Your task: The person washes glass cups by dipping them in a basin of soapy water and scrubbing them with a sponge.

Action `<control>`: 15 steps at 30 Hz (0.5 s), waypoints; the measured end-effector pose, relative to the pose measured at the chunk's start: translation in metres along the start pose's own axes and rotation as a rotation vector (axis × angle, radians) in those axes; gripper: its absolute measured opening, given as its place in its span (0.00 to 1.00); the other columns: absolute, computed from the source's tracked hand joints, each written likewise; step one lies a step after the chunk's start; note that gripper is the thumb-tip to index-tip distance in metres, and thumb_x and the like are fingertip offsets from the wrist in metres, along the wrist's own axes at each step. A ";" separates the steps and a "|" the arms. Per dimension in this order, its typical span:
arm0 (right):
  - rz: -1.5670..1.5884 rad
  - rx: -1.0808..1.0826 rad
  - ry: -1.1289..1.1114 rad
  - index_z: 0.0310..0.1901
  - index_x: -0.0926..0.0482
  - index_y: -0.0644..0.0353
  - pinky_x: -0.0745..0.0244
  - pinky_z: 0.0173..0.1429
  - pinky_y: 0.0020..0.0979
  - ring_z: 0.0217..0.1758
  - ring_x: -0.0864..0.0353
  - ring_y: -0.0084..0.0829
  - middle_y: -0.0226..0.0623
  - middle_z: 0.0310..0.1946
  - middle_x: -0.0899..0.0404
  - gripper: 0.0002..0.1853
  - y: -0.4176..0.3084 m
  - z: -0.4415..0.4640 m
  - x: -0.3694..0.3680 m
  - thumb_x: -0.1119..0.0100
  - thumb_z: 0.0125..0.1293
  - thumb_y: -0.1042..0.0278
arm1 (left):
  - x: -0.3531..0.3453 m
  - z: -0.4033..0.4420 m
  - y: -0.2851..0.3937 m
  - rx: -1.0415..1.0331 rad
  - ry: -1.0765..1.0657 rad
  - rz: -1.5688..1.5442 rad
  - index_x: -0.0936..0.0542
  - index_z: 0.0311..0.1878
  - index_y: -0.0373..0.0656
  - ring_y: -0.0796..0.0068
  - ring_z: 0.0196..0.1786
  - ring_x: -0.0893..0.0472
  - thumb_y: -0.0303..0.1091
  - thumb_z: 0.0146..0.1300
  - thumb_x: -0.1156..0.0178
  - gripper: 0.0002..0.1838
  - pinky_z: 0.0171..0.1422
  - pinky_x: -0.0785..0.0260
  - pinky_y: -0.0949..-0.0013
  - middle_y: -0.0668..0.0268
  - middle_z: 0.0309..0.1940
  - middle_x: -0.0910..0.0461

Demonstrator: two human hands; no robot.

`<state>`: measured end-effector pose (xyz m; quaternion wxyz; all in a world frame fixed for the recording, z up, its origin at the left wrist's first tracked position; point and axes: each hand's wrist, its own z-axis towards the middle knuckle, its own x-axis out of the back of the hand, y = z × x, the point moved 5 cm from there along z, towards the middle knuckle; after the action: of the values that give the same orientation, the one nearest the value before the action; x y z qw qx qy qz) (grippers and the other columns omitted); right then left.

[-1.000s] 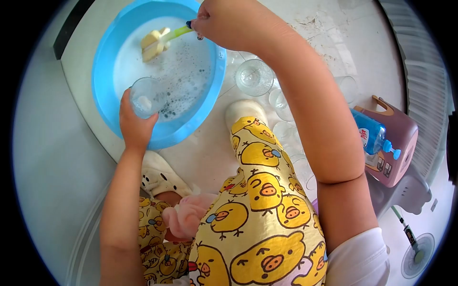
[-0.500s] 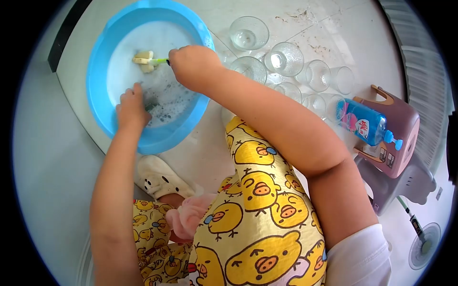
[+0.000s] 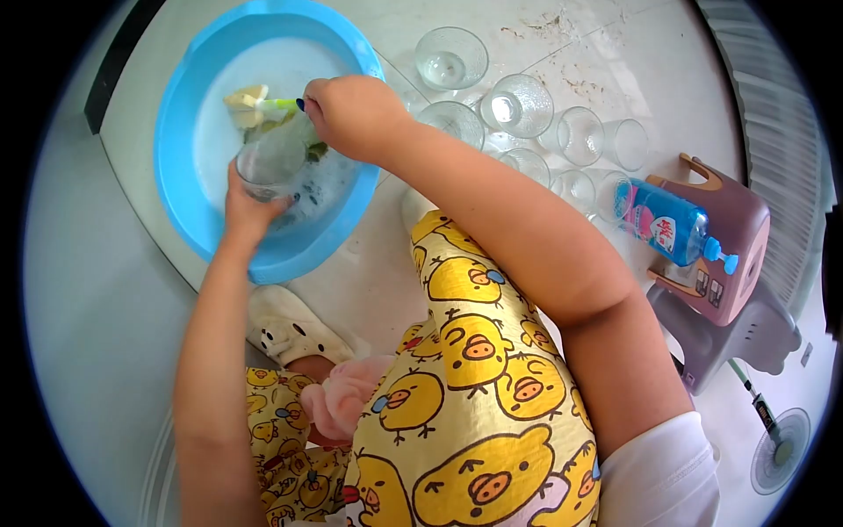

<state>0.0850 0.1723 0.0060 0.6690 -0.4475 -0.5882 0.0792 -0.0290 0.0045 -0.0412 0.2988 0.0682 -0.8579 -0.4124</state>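
Note:
Over the soapy water in a blue basin (image 3: 180, 189), my left hand (image 3: 250, 211) grips a clear drinking glass (image 3: 272, 162) by its base end, the glass tilted. My right hand (image 3: 356, 114) is closed round the green handle of a sponge brush (image 3: 248, 104). Its pale yellow sponge head is above the suds, just beyond the glass and to its left. Whether sponge and glass touch I cannot tell. Something dark green shows through and beside the glass; its kind is unclear.
Several clear glasses (image 3: 518, 105) stand on the pale floor right of the basin. A blue soap bottle (image 3: 667, 220) lies against a mauve stool (image 3: 746, 228) at the right. Below is a round-headed handled object (image 3: 780, 452). A white slipper (image 3: 294, 325) is near the basin.
My left hand has brought the glass up out of the suds. My right hand and the sponge brush have shifted slightly left and up.

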 end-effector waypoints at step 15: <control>0.164 -0.051 0.096 0.32 0.22 0.62 0.28 0.37 0.43 0.31 0.23 0.47 0.47 0.26 0.22 0.13 0.006 0.002 0.006 0.55 0.61 0.64 | 0.055 -0.028 0.087 -0.685 0.362 0.720 0.37 0.59 0.45 0.57 0.59 0.35 0.21 0.31 0.33 0.44 0.64 0.42 0.60 0.62 0.55 0.32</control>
<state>0.0878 0.1802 0.0060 0.6760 -0.5141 -0.5188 0.0974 -0.0470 0.0221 0.0624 0.5701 -0.2620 -0.5779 -0.5219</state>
